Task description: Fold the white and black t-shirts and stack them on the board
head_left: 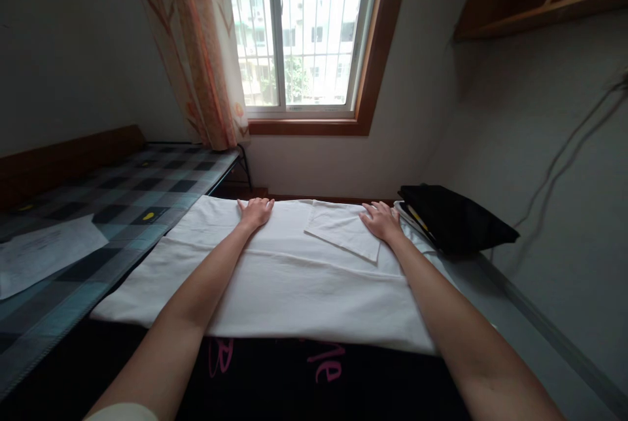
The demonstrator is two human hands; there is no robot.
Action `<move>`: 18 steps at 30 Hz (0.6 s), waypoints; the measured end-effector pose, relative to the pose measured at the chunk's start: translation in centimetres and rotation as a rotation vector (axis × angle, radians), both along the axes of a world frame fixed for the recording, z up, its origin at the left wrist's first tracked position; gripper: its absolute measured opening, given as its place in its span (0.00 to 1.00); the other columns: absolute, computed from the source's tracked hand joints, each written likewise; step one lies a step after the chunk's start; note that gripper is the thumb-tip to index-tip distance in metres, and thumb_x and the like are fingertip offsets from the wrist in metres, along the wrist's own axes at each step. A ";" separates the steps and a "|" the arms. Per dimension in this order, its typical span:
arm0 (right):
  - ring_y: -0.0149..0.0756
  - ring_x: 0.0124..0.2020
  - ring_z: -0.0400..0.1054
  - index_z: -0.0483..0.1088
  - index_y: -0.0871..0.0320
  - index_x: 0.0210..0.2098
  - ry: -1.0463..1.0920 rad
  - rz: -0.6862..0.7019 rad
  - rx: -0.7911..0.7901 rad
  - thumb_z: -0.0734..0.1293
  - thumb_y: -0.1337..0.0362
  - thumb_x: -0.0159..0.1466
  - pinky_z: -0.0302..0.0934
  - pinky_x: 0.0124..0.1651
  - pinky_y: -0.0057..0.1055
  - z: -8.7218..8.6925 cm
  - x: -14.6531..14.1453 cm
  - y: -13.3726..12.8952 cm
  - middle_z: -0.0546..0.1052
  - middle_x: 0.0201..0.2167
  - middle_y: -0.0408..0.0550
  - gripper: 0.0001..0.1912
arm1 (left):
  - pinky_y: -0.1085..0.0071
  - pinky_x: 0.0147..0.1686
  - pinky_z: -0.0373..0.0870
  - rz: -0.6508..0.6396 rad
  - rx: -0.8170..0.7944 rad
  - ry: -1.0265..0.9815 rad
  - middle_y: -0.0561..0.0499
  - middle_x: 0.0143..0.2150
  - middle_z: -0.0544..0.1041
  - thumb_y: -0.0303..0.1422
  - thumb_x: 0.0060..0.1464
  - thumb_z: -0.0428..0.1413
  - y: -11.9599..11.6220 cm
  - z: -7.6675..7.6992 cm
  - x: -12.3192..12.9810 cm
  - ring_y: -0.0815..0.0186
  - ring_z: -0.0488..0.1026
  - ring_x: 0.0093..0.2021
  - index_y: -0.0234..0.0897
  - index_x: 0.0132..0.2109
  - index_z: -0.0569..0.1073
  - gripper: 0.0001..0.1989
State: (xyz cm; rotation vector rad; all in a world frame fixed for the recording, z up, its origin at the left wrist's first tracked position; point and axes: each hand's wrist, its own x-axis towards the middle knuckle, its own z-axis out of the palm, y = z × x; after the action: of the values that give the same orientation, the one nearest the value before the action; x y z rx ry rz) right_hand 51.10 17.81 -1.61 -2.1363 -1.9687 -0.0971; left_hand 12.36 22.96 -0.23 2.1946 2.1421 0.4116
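A white cloth [314, 290] lies spread across the surface in front of me, with a crease running across it. My left hand [256, 212] rests on its far edge, left of the middle, fingers spread. On the far right part, my right hand [383, 219] lies with fingers apart, touching the edge of a white rectangular flap [343, 228] that looks like a pocket. Neither hand grips anything. Beneath the near edge of the cloth is black fabric [275, 382] with pink lettering.
To the left is a bed with a checked cover [142, 192] and a paper sheet [52, 251]. A black item [456, 218] sits at the right by the wall. Ahead are a patterned curtain [196, 48] and a window [314, 35]; a wooden shelf [540, 19] hangs upper right.
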 end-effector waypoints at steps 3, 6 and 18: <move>0.48 0.66 0.50 0.66 0.51 0.62 0.010 0.007 0.030 0.54 0.49 0.67 0.43 0.65 0.51 -0.1 0.1 0.0 0.64 0.64 0.52 0.28 | 0.32 0.61 0.34 0.040 0.002 0.124 0.40 0.56 0.74 0.45 0.65 0.37 0.1 0.3 -2.9 0.49 0.63 0.61 0.41 0.52 0.75 0.25; 0.48 0.65 0.52 0.67 0.53 0.61 0.029 0.012 0.058 0.55 0.50 0.67 0.45 0.64 0.50 -0.2 0.2 0.1 0.66 0.62 0.53 0.27 | 0.32 0.60 0.34 0.129 0.032 0.253 0.37 0.56 0.73 0.44 0.64 0.37 0.1 0.7 -7.0 0.45 0.60 0.62 0.37 0.52 0.75 0.26; 0.48 0.64 0.54 0.68 0.53 0.59 0.086 0.014 0.079 0.57 0.50 0.66 0.49 0.62 0.49 -0.2 0.3 0.1 0.68 0.61 0.53 0.27 | 0.46 0.59 0.57 0.146 -0.095 0.311 0.45 0.68 0.60 0.30 0.58 0.43 1.5 1.0 -15.4 0.46 0.49 0.69 0.43 0.67 0.61 0.30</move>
State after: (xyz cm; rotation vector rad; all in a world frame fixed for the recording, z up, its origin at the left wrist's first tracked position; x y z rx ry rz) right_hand 51.40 17.91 -1.79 -2.0422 -1.8997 -0.0776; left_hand -3.08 24.45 0.73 2.1790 2.4267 -0.0316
